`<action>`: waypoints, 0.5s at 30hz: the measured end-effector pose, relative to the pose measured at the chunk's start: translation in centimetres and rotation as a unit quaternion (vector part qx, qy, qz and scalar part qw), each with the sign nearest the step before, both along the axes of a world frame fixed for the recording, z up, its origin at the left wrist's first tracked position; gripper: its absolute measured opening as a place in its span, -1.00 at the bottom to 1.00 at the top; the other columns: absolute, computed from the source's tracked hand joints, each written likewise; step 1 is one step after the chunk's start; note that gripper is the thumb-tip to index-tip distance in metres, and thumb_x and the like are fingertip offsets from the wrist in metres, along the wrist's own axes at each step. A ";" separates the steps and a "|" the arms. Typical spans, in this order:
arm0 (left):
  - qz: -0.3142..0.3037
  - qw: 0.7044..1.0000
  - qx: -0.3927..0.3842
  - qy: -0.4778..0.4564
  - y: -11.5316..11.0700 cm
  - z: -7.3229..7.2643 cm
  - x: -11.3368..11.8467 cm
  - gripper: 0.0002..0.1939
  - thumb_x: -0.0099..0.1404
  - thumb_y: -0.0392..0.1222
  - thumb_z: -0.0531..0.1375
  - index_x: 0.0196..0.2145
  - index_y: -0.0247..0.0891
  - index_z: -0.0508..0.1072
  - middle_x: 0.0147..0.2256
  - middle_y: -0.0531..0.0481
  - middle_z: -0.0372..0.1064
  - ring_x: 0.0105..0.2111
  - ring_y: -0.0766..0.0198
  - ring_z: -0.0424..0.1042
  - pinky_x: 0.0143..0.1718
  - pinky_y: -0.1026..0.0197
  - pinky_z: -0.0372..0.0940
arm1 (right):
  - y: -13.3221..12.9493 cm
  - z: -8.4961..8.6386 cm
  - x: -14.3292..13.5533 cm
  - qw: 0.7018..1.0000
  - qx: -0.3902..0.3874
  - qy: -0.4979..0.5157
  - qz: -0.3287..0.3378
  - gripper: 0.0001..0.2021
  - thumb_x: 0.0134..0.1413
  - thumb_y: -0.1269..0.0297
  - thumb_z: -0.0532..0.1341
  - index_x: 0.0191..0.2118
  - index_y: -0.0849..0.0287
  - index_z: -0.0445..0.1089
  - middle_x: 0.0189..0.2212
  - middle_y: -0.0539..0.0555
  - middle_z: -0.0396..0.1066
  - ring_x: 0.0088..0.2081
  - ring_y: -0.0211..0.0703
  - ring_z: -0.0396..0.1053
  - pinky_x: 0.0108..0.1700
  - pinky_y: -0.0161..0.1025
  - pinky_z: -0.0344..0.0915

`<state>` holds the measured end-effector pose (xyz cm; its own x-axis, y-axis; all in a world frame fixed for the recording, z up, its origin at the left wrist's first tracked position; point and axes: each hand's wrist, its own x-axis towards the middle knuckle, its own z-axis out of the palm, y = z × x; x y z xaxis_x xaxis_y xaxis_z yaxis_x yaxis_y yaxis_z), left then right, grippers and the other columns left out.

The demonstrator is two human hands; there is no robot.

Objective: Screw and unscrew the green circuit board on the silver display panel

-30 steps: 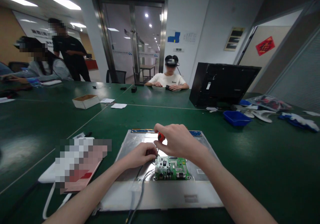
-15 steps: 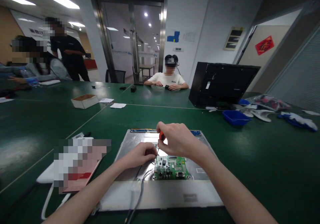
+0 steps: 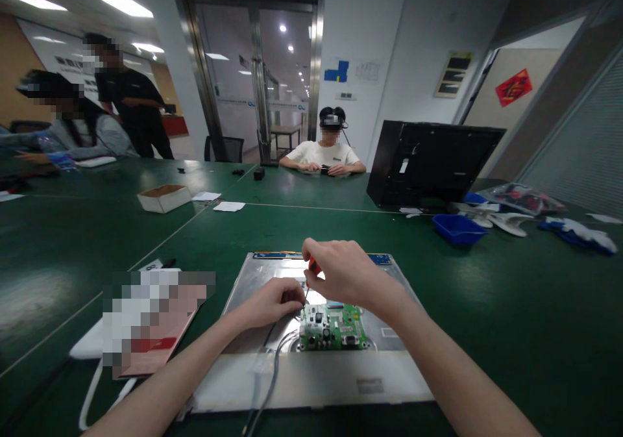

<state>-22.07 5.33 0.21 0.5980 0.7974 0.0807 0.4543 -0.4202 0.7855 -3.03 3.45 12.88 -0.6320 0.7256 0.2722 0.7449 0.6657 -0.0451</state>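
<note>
Well, farthest to the left of the hands, across the green table (image 3: 511,333), a person in grey sleeves (image 3: 114,135) sits with a bottle (image 3: 61,158) close by, and a person in black (image 3: 131,102) stands behind. Nearer, just left of the left forearm, lie a white device (image 3: 87,343) with a white cable (image 3: 87,395) and a pinkish flat item (image 3: 163,346), both partly blurred out. Beyond them, ahead and left of the left hand, sit an open box (image 3: 165,201) and some paper slips (image 3: 228,207).

The left hand (image 3: 281,299) rests over the metal panel (image 3: 316,378) with its fingers curled in at the circuit board's far left corner; whether they pinch anything I can't tell. Dark cables (image 3: 276,369) run from the board toward the wearer, below that hand. The green circuit board (image 3: 333,330) lies on the panel, just to the near side of both hands. The right hand (image 3: 343,271), close beside the left, grips the orange-red handle of a screwdriver (image 3: 312,266), its thin shaft slanting down to the left fingertips.

Straight ahead of the hands, a person in white (image 3: 324,154) sits opposite. Ahead and right of the right hand stand a black monitor (image 3: 438,161) and a blue tray (image 3: 460,230); farther right lie white-and-blue gloves (image 3: 579,234).
</note>
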 end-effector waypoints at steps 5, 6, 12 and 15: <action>0.000 1.000 0.000 -0.009 -0.1 0.1 0.0 -0.91 0.18 -0.34 0.15 -0.33 -0.31 0.43 -0.44 0.06 0.34 -0.44 0.32 0.31 -0.40 0.30 0.18 | 0.0 -0.1 0.2 1.000 0.001 0.010 0.023 -0.89 0.05 0.24 0.14 -0.29 0.13 0.29 -0.42 -0.01 0.43 -0.47 -0.30 0.26 -0.51 -0.29 -0.16; 0.001 1.000 -0.003 -0.011 -0.1 0.1 0.0 -0.92 0.18 -0.34 0.14 -0.34 -0.31 0.42 -0.45 0.07 0.34 -0.45 0.32 0.31 -0.41 0.31 0.18 | 0.1 -0.2 0.2 1.000 0.011 0.007 0.013 -0.85 0.08 0.16 0.14 -0.29 0.11 0.30 -0.45 -0.01 0.43 -0.47 -0.29 0.26 -0.51 -0.29 -0.17; 0.005 1.000 0.009 0.000 -0.2 0.4 0.1 -0.93 0.16 -0.36 0.15 -0.37 -0.30 0.43 -0.49 0.09 0.32 -0.47 0.34 0.28 -0.44 0.33 0.15 | 0.6 -0.7 -0.1 0.998 0.039 -0.023 -0.039 -0.70 0.16 -0.03 0.05 -0.33 0.08 0.34 -0.55 -0.01 0.39 -0.53 -0.27 0.23 -0.51 -0.25 -0.22; 0.007 1.000 0.013 0.002 -0.1 0.2 0.0 -0.93 0.16 -0.36 0.15 -0.36 -0.30 0.43 -0.47 0.08 0.33 -0.46 0.34 0.28 -0.43 0.32 0.15 | 0.5 -0.7 -0.2 0.999 0.030 -0.015 -0.023 -0.84 0.13 0.15 0.09 -0.26 0.10 0.31 -0.51 -0.02 0.41 -0.52 -0.28 0.24 -0.52 -0.25 -0.21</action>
